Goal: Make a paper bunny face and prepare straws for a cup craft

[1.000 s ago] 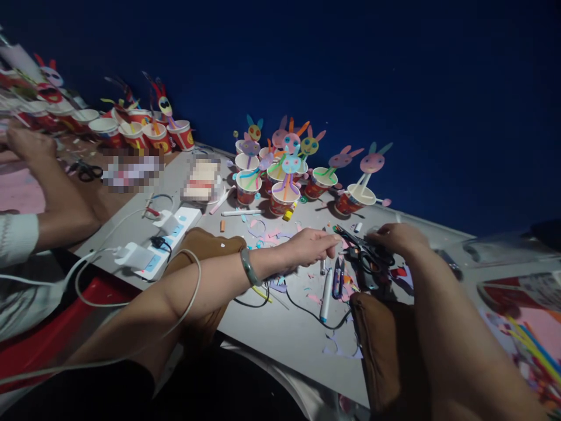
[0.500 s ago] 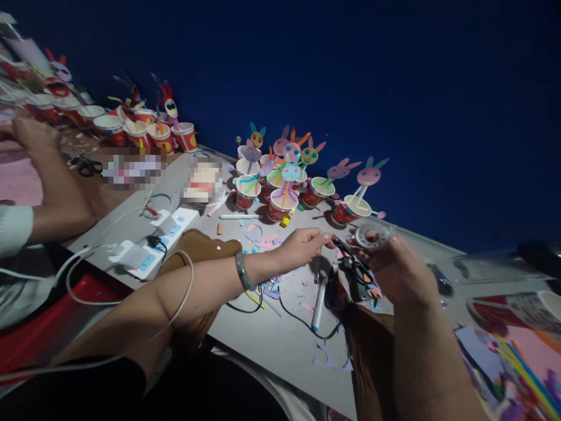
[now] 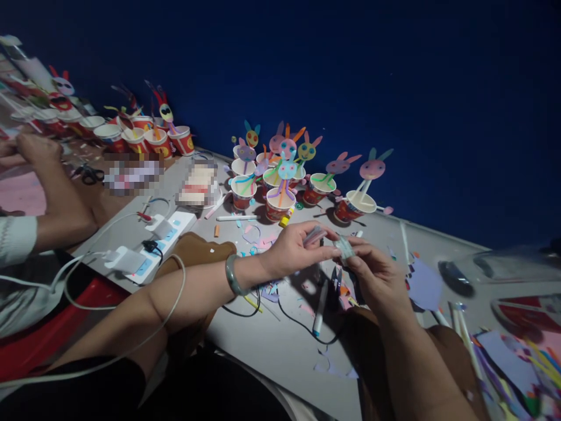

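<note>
My left hand has a green bangle at the wrist. Its fingers are closed round a small pinkish, flat piece, perhaps a stack of paper cut-outs. Thumb and fingers of my right hand pinch a small pale green piece whose kind I cannot make out. The fingertips of the left hand reach the green piece's near edge. Below the hands lie a white marker with a blue tip and dark-handled scissors, partly hidden by the right hand.
Paper cups with rabbit-faced paper figures stand behind the hands. A yellow glue stick lies by them. At left are a power strip, loose cables and another person's arm. Paper scraps and a dark computer mouse lie on the table.
A pale ring, like a tape roll, that my right hand held no longer shows. The right hand has come in to meet the left, and both now hold small pieces.
</note>
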### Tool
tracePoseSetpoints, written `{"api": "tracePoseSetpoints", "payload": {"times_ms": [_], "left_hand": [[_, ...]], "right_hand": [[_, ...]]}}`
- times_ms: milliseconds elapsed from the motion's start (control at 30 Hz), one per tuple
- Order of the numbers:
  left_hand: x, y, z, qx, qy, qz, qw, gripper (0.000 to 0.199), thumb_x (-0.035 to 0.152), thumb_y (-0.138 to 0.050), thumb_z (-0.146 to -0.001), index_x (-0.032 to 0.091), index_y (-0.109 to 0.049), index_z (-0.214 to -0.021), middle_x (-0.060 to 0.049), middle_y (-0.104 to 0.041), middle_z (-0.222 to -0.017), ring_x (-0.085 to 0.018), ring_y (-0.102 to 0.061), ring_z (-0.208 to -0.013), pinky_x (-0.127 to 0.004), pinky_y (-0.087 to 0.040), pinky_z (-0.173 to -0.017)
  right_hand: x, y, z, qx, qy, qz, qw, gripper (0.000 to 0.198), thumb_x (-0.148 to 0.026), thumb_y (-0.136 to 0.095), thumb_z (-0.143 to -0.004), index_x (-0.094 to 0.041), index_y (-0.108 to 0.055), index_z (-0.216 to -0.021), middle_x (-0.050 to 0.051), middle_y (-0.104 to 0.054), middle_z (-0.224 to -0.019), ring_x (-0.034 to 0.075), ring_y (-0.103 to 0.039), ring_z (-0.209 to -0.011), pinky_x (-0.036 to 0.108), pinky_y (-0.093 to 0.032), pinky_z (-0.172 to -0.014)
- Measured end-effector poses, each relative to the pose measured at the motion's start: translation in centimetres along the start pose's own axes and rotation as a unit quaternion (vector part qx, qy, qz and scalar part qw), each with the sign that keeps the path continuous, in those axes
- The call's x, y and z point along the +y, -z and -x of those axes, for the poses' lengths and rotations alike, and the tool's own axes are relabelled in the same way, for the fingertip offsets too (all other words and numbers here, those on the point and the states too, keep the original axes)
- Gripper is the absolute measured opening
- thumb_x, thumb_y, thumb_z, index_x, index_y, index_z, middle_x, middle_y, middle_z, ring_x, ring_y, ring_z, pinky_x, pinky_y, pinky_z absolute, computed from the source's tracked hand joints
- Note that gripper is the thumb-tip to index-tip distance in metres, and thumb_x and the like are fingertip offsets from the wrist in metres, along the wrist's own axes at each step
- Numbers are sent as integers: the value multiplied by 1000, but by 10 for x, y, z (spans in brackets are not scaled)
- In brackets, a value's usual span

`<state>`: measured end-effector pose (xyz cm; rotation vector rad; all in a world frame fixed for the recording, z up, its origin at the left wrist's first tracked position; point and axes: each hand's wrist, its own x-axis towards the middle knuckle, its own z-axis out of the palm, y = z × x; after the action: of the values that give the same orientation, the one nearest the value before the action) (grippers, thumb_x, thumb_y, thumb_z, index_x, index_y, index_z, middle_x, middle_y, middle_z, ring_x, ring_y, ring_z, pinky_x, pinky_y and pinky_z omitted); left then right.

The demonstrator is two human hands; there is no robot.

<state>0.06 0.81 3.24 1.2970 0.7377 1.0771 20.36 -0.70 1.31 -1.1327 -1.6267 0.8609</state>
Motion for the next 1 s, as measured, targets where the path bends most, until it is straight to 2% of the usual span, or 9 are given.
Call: {"api": "tracePoseSetpoints", "payload": {"times_ms": [233,433,533,733,833,900,1000], "left_hand": [[-3,2,5,-4,-21,-99,995,36,49,-73,-82,16,-67,-95,8,-36,-59,-7,-32,-56,-25,-27,-57],[-1,5,5,10,-57,-175,983,26,42,-63,-90,16,-66,-92,1,-58,-73,-9,-47,-67,-24,-38,-66],[0,7,4,22,-41,-195,980,25,41,-62,-90,16,-64,-87,1,-58,-74,-10,-48,-70,-24,-40,-69],[-3,9,-2,0,-6,-127,992,23,38,-62,-90,16,-58,-85,2,-53,-73,-11,-47,-73,-23,-39,-69],[-6,8,-3,-10,8,-91,996,22,37,-60,-91,16,-57,-85,3,-50,-73,-10,-44,-71,-23,-38,-68],[-6,8,-3,-21,14,-79,997,22,36,-59,-92,16,-56,-85,4,-47,-73,-9,-42,-69,-23,-36,-67],[-3,8,-1,-58,14,-63,996,24,38,-59,-92,16,-55,-84,5,-41,-70,-8,-37,-66,-23,-32,-62]], "right_hand": [[-1,-7,0,18,18,27,999,35,-57,-74,-81,-25,-65,-72,8,-67,-96,25,-65,-95,40,-54,-81],[-6,-10,2,22,32,57,998,32,-52,-74,-83,-25,-63,-71,7,-64,-96,23,-63,-90,36,-51,-75],[-8,-9,3,2,42,82,996,30,-52,-74,-83,-25,-64,-76,8,-65,-101,24,-64,-94,38,-51,-79],[-6,-7,2,-14,72,111,991,25,-48,-72,-86,-25,-63,-81,9,-65,-102,26,-64,-99,42,-50,-89],[-7,-8,3,-19,70,115,991,24,-45,-70,-88,-25,-61,-79,10,-66,-110,27,-64,-105,42,-49,-92],[-10,-9,4,-22,69,114,991,24,-41,-69,-89,-24,-59,-77,11,-67,-117,27,-65,-107,42,-48,-93],[-13,-9,5,-16,75,110,991,25,-37,-68,-90,-24,-54,-74,10,-68,-117,26,-66,-105,41,-48,-91]]}}
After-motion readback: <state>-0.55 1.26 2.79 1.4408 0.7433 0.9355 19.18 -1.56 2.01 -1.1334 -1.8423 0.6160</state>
